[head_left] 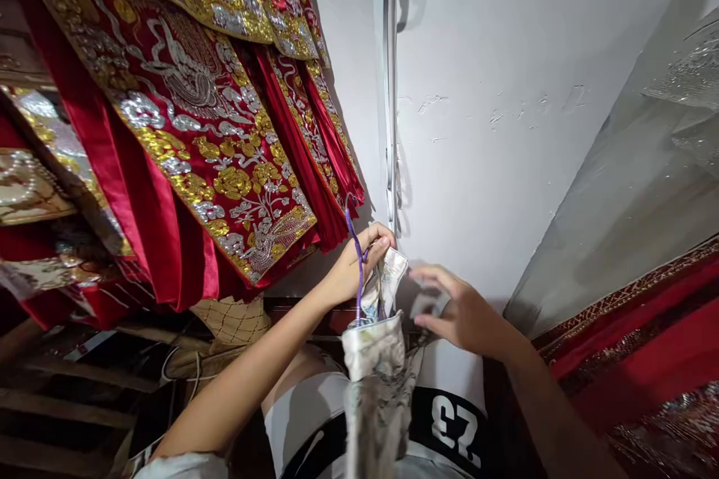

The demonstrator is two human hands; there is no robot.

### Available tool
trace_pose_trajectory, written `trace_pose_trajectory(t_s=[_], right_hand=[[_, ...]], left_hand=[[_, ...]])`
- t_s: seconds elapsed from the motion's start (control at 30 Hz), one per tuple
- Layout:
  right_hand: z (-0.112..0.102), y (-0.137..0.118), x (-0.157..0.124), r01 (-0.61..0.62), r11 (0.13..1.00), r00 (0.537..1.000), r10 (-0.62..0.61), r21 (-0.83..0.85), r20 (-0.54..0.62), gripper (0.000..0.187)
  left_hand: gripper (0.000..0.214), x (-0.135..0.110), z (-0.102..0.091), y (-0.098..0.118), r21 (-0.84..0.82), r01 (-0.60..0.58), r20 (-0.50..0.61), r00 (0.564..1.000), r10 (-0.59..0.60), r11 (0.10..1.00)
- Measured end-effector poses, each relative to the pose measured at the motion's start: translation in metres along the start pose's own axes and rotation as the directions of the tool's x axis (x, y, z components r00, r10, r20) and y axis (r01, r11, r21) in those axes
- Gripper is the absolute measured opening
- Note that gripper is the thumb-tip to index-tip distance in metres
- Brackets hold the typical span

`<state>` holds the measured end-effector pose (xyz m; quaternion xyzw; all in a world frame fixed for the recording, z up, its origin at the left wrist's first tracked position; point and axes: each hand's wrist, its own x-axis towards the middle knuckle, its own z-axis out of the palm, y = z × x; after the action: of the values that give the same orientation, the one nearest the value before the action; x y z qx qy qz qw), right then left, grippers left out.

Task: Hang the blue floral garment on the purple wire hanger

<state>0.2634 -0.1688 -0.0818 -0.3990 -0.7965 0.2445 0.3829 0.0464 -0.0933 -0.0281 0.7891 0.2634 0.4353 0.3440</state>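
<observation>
Below the hook (pixel 351 197) of the purple hanger (pixel 360 268), the left hand (pixel 347 269) pinched the pale garment (pixel 371 348) between its fingers; right of the hanger, the right hand (pixel 467 310), blurred, had its fingers parted and empty.

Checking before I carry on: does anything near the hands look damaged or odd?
Yes: beyond the right hand, a row of scattered marks on the white wall looks like chipped or scuffed paint, odd against smooth surroundings. The pale garment in the left hand shows no clear damage.
</observation>
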Motion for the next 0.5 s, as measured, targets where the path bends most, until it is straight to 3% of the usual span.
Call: trace_pose_trajectory(t_s=[0.07, 0.1, 0.23, 0.3, 0.37, 0.5], right_hand=[[0.022, 0.023, 0.026, 0.063, 0.973, 0.978, -0.104, -0.22, -0.181, 0.09], [0.033, 0.035, 0.037, 0.103, 0.949, 0.956, -0.178, -0.3, -0.235, 0.098], [0.051, 0.061, 0.065, 0.214, 0.859, 0.838, -0.406, -0.466, -0.365, 0.084], [0.041, 0.056, 0.07, 0.217, 0.834, 0.829, -0.432, -0.508, -0.355, 0.075], [0.023, 0.044, 0.074, 0.196, 0.812, 0.85, -0.42, -0.55, -0.318, 0.066], [-0.017, 0.02, 0.088, 0.06, 0.787, 0.86, -0.352, -0.614, -0.368, 0.061]], left_hand=[[0.032, 0.0, 0.002, 0.009, -0.157, -0.022, 0.021, 0.999, 0.026, 0.987], [0.03, 0.0, 0.003, 0.016, -0.236, -0.02, 0.041, 0.999, 0.03, 0.971], [0.024, -0.002, 0.0, 0.039, -0.424, 0.068, 0.116, 0.993, -0.02, 0.903], [0.025, -0.003, -0.009, 0.039, -0.419, 0.089, 0.094, 0.994, -0.054, 0.904], [0.034, -0.004, -0.024, 0.025, -0.38, 0.087, 0.025, 0.996, -0.084, 0.921], [0.062, -0.016, -0.057, -0.03, -0.247, 0.145, -0.064, 0.984, -0.165, 0.958]])
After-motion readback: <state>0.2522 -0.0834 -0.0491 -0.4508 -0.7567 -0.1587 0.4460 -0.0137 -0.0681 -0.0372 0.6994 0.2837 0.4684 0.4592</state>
